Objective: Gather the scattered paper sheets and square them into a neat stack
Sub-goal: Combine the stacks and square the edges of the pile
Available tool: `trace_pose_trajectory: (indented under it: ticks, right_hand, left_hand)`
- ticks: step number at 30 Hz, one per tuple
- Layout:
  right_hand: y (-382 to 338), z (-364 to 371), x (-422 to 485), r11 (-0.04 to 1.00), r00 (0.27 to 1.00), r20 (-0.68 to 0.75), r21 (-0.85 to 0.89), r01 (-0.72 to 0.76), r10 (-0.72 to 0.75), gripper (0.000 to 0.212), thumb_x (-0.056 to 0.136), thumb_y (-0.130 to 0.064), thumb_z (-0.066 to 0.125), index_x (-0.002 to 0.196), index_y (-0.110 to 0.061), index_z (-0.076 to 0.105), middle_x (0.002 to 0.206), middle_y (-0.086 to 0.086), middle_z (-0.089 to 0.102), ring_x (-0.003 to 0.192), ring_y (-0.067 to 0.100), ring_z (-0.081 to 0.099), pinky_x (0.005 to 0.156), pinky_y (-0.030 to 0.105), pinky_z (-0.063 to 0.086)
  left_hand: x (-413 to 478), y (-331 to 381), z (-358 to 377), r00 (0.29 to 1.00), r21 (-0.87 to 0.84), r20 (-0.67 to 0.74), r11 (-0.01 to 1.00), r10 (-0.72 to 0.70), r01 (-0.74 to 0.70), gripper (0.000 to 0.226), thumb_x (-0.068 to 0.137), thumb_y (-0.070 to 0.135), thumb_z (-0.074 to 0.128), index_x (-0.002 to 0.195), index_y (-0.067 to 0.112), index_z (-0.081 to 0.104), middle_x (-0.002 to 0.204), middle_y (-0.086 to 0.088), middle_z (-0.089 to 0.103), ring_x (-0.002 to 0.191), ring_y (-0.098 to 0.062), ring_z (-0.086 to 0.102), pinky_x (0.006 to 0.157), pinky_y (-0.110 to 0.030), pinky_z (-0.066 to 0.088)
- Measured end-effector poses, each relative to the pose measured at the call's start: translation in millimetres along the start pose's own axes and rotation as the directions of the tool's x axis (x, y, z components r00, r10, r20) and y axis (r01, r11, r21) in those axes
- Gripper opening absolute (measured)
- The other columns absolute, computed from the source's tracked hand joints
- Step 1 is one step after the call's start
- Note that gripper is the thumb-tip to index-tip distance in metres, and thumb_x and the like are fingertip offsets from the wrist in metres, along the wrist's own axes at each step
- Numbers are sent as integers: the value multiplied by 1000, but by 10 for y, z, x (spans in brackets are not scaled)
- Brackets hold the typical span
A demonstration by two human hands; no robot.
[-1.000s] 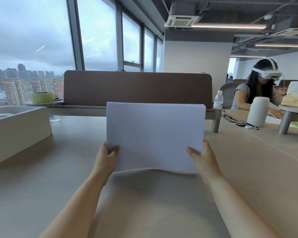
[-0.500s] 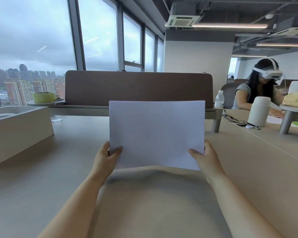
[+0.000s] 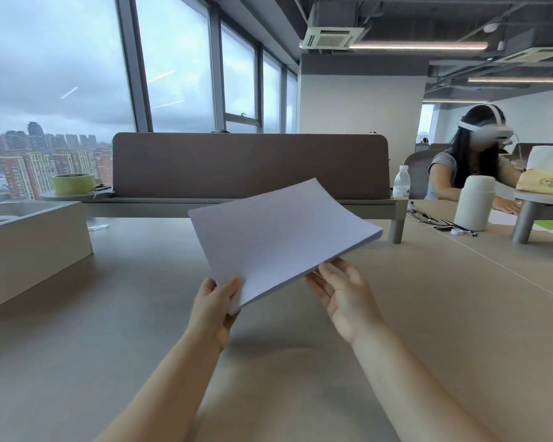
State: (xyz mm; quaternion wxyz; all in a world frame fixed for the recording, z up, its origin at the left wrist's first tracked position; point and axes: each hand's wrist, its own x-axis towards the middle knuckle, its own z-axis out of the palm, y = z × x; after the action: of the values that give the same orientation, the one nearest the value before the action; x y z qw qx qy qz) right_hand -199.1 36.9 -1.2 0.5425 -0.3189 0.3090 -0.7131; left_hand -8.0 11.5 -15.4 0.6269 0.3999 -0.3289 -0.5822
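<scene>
Head view. Left hand (image 3: 216,306) pinches the stack of white paper sheets (image 3: 281,237) at its near left corner, thumb on top, fingers curled beneath. From this grip the stack rises away to the right, clear of the smooth beige table (image 3: 77,362). It is tilted, edges look flush, and the far right corner curls upward.

Right hand (image 3: 342,293) is just right of the grip, palm up, fingers straight and spread, grasping nothing. Fingertips (image 3: 339,266) reach the stack's lower long edge; cannot tell whether they bear on it.

Beyond the grip: long brown partition panel (image 3: 249,164). Far left of it: roll of green tape (image 3: 73,183), pale beige box (image 3: 29,244). Far right: clear plastic water bottle (image 3: 401,181), white cylindrical flask (image 3: 473,202), seated person wearing a white headset (image 3: 470,157).
</scene>
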Motion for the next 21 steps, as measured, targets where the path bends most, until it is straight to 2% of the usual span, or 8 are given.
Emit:
trace_pose_trajectory:
  ticks: [3, 6, 9, 11, 13, 17, 19, 21]
  right_hand:
    - [104, 74, -10, 999, 999, -23, -43, -29, 28, 33, 94, -9, 55, 126, -12, 46, 110, 12, 65, 100, 26, 66, 86, 34, 55]
    - [147, 66, 22, 996, 996, -55, -42, -76, 74, 40, 93, -17, 58, 131, -12, 43, 117, 13, 64, 104, 28, 65, 79, 36, 56]
    - [196, 23, 60, 995, 983, -182, -88, -54, 38, 33, 93, -2, 52, 122, -11, 39, 121, 15, 60, 105, 30, 62, 81, 40, 53]
    - [164, -3, 54, 991, 970, -245, -130, -24, -8, 35, 89, 9, 48, 113, -14, 38, 110, 11, 60, 92, 25, 61, 79, 38, 51]
    - [99, -47, 61, 982, 965, -257, -186, -1, -48, 36, 86, 13, 47, 108, -16, 41, 102, 5, 60, 87, 21, 60, 79, 36, 51]
    - [-83, -189, 91, 946, 965, -238, -322, 31, -113, 39, 81, 16, 49, 90, -23, 50, 108, 10, 63, 95, 26, 59, 86, 39, 46]
    - [-175, -246, 71, 935, 978, -186, -354, 20, -91, 39, 81, 15, 48, 90, -23, 52, 101, 5, 65, 90, 25, 60, 78, 33, 46]
    - [-236, -294, 60, 913, 986, -142, -407, 21, -86, 39, 81, 12, 47, 93, -25, 54, 97, 1, 66, 84, 23, 61, 68, 28, 44]
  left_hand:
    - [-75, -89, 85, 999, -9, -5, 999, -41, 41, 13, 92, 7, 58, 88, 17, 52, 87, 0, 60, 68, -10, 56, 43, -12, 48]
    - [-138, -151, 154, 998, -2, 15, 999, -53, 53, 11, 93, 8, 56, 92, 18, 53, 90, 0, 61, 69, -11, 57, 44, -14, 48]
    - [-199, -194, 212, 991, -18, 112, 997, -75, 77, 15, 93, 5, 56, 99, 18, 55, 96, -3, 66, 75, -14, 64, 49, -19, 53]
    - [-200, -207, 228, 975, -12, 183, 991, -127, 131, 19, 92, 2, 55, 106, 15, 57, 101, -7, 70, 80, -19, 68, 56, -25, 57]
    - [-181, -164, 213, 960, 29, 197, 980, -198, 196, 22, 92, 3, 56, 113, 9, 57, 102, -9, 71, 82, -22, 68, 65, -29, 59]
    - [-37, 85, 0, 964, -76, 131, 967, -230, 241, 20, 91, 19, 60, 105, 5, 61, 80, -9, 71, 60, -18, 69, 56, -24, 59]
    - [32, 235, -182, 970, -91, 101, 969, -222, 231, 26, 90, 31, 61, 98, 6, 61, 67, -7, 70, 52, -15, 68, 51, -21, 57]
    - [67, 345, -311, 959, -8, 152, 970, -240, 244, 47, 88, 51, 56, 102, 5, 61, 69, -9, 68, 49, -16, 66, 48, -21, 56]
